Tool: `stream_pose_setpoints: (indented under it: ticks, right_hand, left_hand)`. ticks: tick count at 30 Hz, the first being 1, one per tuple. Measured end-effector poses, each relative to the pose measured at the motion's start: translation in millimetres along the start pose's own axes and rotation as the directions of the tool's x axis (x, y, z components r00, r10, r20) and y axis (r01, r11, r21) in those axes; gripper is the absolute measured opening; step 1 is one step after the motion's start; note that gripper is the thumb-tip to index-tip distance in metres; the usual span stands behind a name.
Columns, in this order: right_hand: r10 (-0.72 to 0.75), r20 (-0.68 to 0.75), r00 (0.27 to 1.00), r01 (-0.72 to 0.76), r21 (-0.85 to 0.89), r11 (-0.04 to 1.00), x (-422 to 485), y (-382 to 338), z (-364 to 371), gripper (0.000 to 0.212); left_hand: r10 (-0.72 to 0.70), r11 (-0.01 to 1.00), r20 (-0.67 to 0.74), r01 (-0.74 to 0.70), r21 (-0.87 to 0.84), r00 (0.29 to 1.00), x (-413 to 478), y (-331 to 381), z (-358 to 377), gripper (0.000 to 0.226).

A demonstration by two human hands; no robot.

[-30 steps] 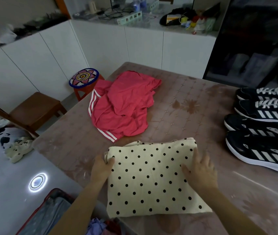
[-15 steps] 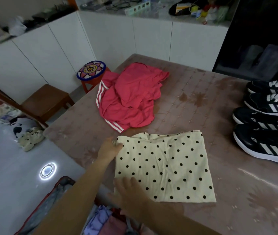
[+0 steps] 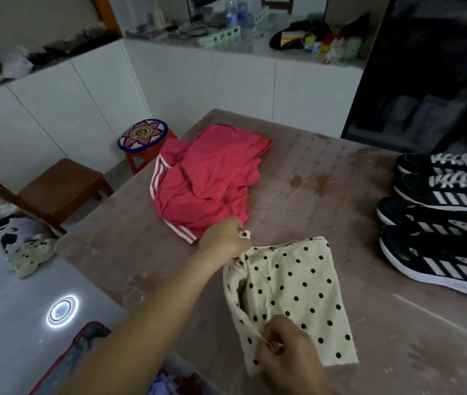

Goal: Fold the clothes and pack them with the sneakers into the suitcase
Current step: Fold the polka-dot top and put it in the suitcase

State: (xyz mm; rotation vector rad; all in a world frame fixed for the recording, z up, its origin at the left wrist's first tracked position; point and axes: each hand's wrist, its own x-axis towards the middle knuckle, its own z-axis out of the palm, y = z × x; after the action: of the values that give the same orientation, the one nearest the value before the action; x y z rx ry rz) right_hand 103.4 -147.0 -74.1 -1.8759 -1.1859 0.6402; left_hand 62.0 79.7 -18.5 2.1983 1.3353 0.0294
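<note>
Your left hand (image 3: 223, 238) and right hand (image 3: 286, 346) are pinching the folded polka-dot garment (image 3: 297, 292), left of the sneakers (image 3: 440, 223). Farther left, the pink striped garment (image 3: 206, 181) is lying unfolded; sneakers are awaiting the suitcase (image 3: 67, 363).

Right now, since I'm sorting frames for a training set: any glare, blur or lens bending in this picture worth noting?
Head view: dim, flat light; a ring of glare on the glossy floor; the wide lens bows the white cabinets; the left hand and right hand look slightly soft where they grip the spotted cloth; the sneakers are sharp enough to show their stripes.
</note>
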Motion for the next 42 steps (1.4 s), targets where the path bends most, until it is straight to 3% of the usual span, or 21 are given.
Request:
stream_pose_setpoints:
  ticks: [3, 8, 11, 14, 16, 18, 21, 23, 25, 27, 29, 34, 39, 42]
  right_hand:
    - [0.110, -0.068, 0.992, -0.111, -0.010, 0.994, -5, 23, -32, 0.030]
    - [0.312, -0.141, 0.940, -0.324, -0.078, 0.943, -9, 55, -67, 0.028]
    - [0.376, -0.184, 0.908, -0.396, -0.088, 0.914, -21, 69, -74, 0.027]
    - [0.422, -0.272, 0.865, -0.445, -0.025, 0.895, -24, 74, -78, 0.029]
    - [0.497, -0.233, 0.836, -0.526, -0.081, 0.847, -16, 76, -82, 0.033]
    - [0.564, -0.203, 0.800, -0.595, -0.158, 0.788, -12, 78, -83, 0.045]
    - [0.449, -0.266, 0.853, -0.503, -0.195, 0.842, -15, 83, -81, 0.034]
    - [0.311, -0.285, 0.906, -0.390, -0.286, 0.875, -18, 85, -80, 0.038]
    - [0.101, -0.276, 0.956, -0.210, -0.400, 0.892, -11, 75, -82, 0.056]
    - [-0.054, -0.115, 0.992, -0.014, -0.523, 0.853, -5, 67, -74, 0.065]
    - [-0.088, 0.053, 0.995, 0.102, -0.562, 0.821, -3, 73, -62, 0.056]
    - [0.126, 0.201, 0.971, 0.010, -0.565, 0.825, -5, 98, -48, 0.050]
    - [0.055, 0.124, 0.991, 0.000, -0.410, 0.912, -4, 100, -53, 0.052]
    - [0.173, -0.050, 0.984, -0.179, -0.169, 0.969, 5, 95, -73, 0.070]
  left_hand:
    - [0.087, 0.994, 0.050, -0.090, 0.066, 0.995, 11, 52, 17, 0.035]
    - [0.129, 0.978, 0.141, -0.149, 0.144, 0.982, 26, 108, 53, 0.014]
    - [0.139, 0.983, 0.185, -0.158, 0.091, 0.973, 33, 120, 81, 0.003]
    - [0.189, 0.982, 0.224, -0.178, -0.069, 0.956, 38, 122, 102, 0.027]
    - [0.239, 0.963, 0.288, -0.187, -0.195, 0.927, 39, 118, 106, 0.046]
    - [0.304, 0.930, 0.311, -0.211, -0.300, 0.900, 40, 109, 105, 0.046]
    - [0.417, 0.892, 0.236, -0.345, -0.292, 0.878, 40, 92, 100, 0.030]
    - [0.512, 0.858, 0.189, -0.491, -0.150, 0.838, 38, 81, 97, 0.033]
    - [0.592, 0.783, 0.222, -0.618, 0.068, 0.775, 35, 71, 96, 0.046]
    - [0.599, 0.721, 0.286, -0.659, 0.214, 0.748, 30, 64, 102, 0.058]
    - [0.548, 0.726, 0.338, -0.636, 0.262, 0.765, 27, 63, 112, 0.063]
    - [0.467, 0.716, 0.411, -0.608, 0.344, 0.783, 34, 59, 137, 0.064]
    - [0.489, 0.749, 0.379, -0.601, 0.278, 0.785, 37, 56, 136, 0.070]
    - [0.360, 0.894, 0.230, -0.405, 0.193, 0.904, 46, 58, 120, 0.086]
